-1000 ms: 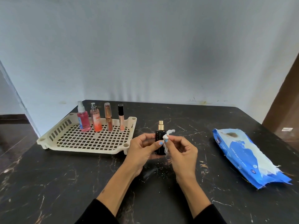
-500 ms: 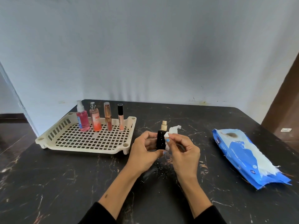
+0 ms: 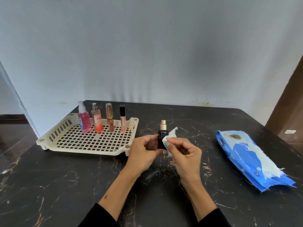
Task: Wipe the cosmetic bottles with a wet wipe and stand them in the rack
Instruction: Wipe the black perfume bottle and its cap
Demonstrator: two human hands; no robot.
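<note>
My left hand grips a small black bottle with a gold cap, held upright above the table's middle. My right hand pinches a white wet wipe against the bottle's right side. To the left lies a cream plastic rack. Along the rack's far edge stand a pink spray bottle, a pink-orange perfume bottle, a rose-gold tube and a slim gloss tube with a black cap.
A blue pack of wet wipes lies at the right with a wipe sticking out of its opening. The black marble table ends at a pale wall behind. A brown door stands at the far right.
The wipe has slid along the bottle's right side and the bottle has shifted slightly in my left hand. The rack and its bottles have not moved.
</note>
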